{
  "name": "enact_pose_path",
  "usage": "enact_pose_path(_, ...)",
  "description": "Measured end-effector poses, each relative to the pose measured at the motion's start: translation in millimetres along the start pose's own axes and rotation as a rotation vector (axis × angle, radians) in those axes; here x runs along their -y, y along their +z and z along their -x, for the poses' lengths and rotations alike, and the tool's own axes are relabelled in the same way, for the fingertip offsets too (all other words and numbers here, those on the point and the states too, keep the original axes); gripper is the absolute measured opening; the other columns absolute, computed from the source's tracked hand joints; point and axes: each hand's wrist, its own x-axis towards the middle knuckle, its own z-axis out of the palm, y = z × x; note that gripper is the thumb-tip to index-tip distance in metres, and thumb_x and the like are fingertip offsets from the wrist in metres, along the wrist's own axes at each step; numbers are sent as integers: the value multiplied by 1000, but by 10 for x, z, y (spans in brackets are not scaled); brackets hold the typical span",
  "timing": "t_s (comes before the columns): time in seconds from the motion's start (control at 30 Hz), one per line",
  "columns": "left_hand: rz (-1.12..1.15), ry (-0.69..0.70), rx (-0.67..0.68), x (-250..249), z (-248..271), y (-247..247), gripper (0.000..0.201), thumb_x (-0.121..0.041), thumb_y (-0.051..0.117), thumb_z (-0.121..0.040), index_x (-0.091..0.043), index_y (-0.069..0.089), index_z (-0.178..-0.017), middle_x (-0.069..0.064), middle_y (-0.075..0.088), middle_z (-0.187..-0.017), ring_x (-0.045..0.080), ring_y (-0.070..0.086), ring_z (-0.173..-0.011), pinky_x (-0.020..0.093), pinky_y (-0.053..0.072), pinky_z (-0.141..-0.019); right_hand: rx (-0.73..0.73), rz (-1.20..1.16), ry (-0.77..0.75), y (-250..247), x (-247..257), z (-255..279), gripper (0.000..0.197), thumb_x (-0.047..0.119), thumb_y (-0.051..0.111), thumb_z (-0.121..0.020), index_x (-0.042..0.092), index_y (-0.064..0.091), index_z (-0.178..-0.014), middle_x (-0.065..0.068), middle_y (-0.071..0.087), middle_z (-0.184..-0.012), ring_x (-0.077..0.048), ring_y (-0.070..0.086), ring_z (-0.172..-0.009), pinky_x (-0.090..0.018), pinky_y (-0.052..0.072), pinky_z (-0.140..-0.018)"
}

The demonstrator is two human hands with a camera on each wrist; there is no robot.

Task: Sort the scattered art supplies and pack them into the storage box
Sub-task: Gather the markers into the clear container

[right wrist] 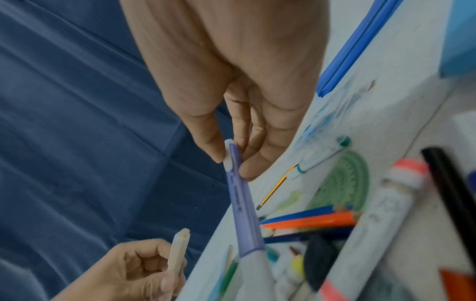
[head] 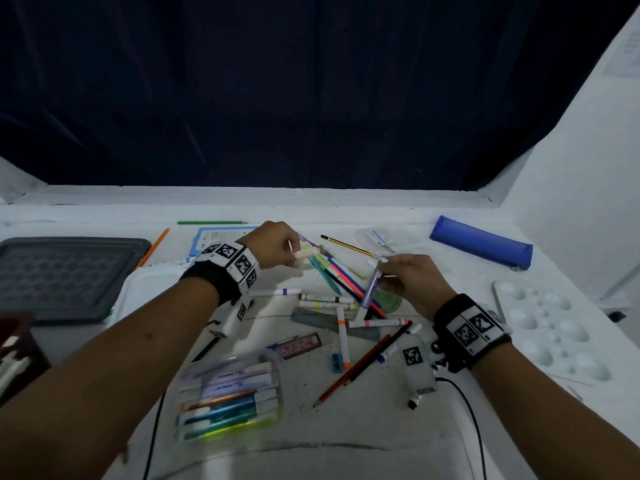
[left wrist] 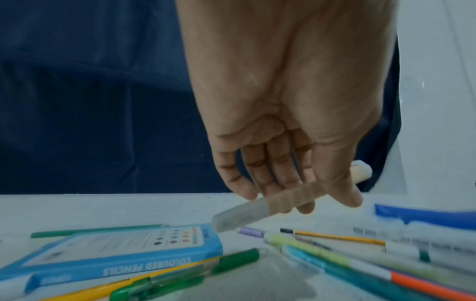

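Pens (head: 332,299) lie mid-table — palette (head: 547,334) right, lid (head: 69,275) left, case (head: 481,247) behind.

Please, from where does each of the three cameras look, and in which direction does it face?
Head: looks forward and down at the table; both forearms show.
Left wrist: looks along the left hand, holding a peach marker above the table.
Right wrist: looks along the right hand, pinching a purple marker.
Shared: peach marker appears in both wrist views.

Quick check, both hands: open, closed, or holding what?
Left hand: closed, holding a peach marker off the table.
Right hand: closed, pinching a purple marker by its top end.
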Motion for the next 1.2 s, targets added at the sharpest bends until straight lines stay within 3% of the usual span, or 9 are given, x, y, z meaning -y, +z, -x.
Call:
enact_pose_path(0.13,184,12,-30,17,559,-93,20,-29,81,-77,-18,75,-94,-10,60,-68,-1,53,-60,10,34,-52,11,-213,-24,175,77,409,7,3,65,-89,-1,68,-84,-9,68,-74,-20,68,-68,-25,57,-64)
enact_pose_path(0.23,224,25,-24,29,967,-99,21,-29,79,-79,-16,77,-95,-14,60,-64,-5,53,-57,6,36,-51,16,-391,-40,306,22,734,11,3,61,-92,-2,67,-85,-9,69,-75,-17,68,-71,-23,57,-68)
enact_pose_path(0.33,161,26,8,60,1303,-64,18,-27,74,-85,-16,77,-99,-11,64,-71,1,55,-64,10,38,-54,-46,-517,-26,475,-119,1003,15,0,55,-93,1,64,-81,-7,69,-70,-15,69,-67,-21,56,-63)
enact_pose_path(0.43,108,18,63,124,1568,4,23,-17,62,-92,-15,73,-112,0,71,-98,12,61,-84,25,49,-75,-97,-554,21,620,-281,1230,14,4,56,-93,5,65,-83,-8,69,-74,-16,69,-69,-21,56,-62)
enact_pose_path(0.5,107,35,69,149,1721,52,27,-13,59,-91,-15,71,-114,2,69,-109,11,58,-90,20,44,-78,-139,-570,48,670,-382,1374,9,5,57,-94,5,65,-90,-8,70,-77,-15,69,-71,-22,57,-64)
enact_pose_path(0.63,99,69,72,122,1945,166,26,-11,59,-90,-13,71,-112,-1,65,-103,7,53,-86,9,38,-69,-246,-611,42,759,-533,1637,6,3,59,-93,2,65,-95,-7,71,-79,-15,70,-77,-24,59,-72)
enact_pose_path(0.73,64,59,68,103,2031,275,24,-12,60,-88,-12,73,-108,5,68,-105,15,60,-90,22,45,-74,-321,-660,48,829,-646,1821,8,1,60,-92,-2,64,-98,-9,70,-81,-15,70,-79,-24,58,-73)
enact_pose_path(0.93,4,55,47,101,2130,423,19,-11,69,-79,-10,74,-97,4,72,-96,21,64,-91,32,53,-82,-422,-721,58,975,-807,2167,4,-2,59,-91,0,63,-92,-6,70,-73,-12,70,-72,-23,58,-70)
enact_pose_path(1.2,-143,124,68,37,2143,493,13,-9,72,-75,-15,64,-82,5,67,-93,24,59,-91,30,47,-73,-464,-755,72,1023,-848,2403,11,2,62,-91,-2,64,-102,-12,69,-78,-14,69,-70,-22,58,-67)
